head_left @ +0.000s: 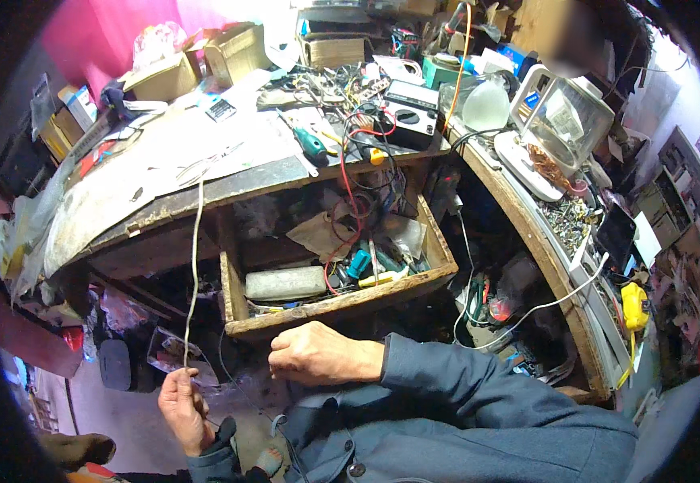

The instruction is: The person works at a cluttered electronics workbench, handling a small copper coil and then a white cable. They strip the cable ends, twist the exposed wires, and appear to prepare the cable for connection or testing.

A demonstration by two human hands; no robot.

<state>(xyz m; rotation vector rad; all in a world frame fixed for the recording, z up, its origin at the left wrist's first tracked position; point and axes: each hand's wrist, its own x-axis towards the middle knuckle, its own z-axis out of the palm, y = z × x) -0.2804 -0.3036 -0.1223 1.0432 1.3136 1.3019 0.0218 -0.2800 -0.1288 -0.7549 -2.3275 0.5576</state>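
Note:
A white cable (196,266) hangs from the desk top down to my left hand (182,410), whose thumb and fingers are pinched round it. On the desk the cable's upper end spreads into thin loose strands. My right hand (314,354) is closed, knuckles up, just in front of the open wooden drawer (342,312). Whatever it may hold is hidden under the curled fingers. A thin grey cord (241,386) runs down between my hands, over the front of my dark jacket.
In the drawer lie a grey box (285,283) and screwdrivers. A multimeter (411,113) with red and black leads stands on the desk, near a green-handled screwdriver (310,145) and piled parts. A yellow tape measure (634,306) sits by the right-hand bench.

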